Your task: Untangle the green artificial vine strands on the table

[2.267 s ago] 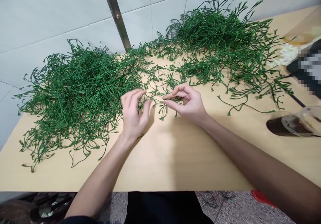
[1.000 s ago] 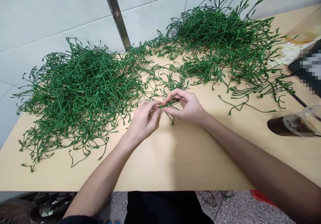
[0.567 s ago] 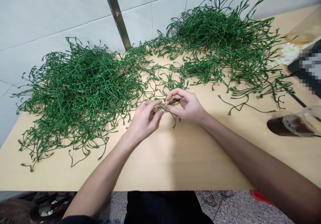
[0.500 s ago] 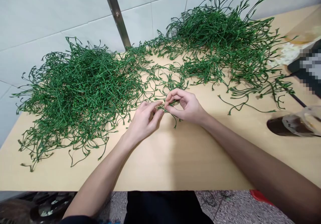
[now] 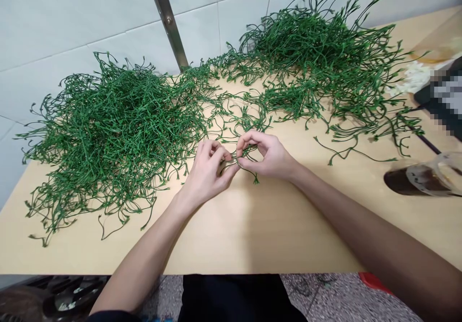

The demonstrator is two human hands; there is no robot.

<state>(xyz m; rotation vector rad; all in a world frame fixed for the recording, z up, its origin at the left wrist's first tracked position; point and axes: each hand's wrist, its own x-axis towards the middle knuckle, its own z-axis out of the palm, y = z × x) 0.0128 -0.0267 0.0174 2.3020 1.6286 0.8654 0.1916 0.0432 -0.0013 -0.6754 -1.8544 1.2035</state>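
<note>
My left hand (image 5: 207,173) and my right hand (image 5: 267,156) meet at the middle of a light wooden table (image 5: 252,225). Both pinch the same thin green plastic sprig (image 5: 249,161), whose loose ends hang down between the fingertips. A big tangled heap of green sprigs (image 5: 108,134) lies to the left of my hands. A second heap of sprigs (image 5: 317,57) spreads across the back right, and a thin trail of sprigs joins the two just beyond my fingers.
A metal bar (image 5: 168,21) runs up the white tiled wall behind the table. At the right edge lie a clear plastic cup of dark liquid (image 5: 422,180), a dark blurred object (image 5: 443,98) and small white pieces (image 5: 411,79).
My left hand, open and apart 2.3 s ago, has closed in to the right hand and now pinches the sprig with it. Both hands have shifted slightly toward me.
</note>
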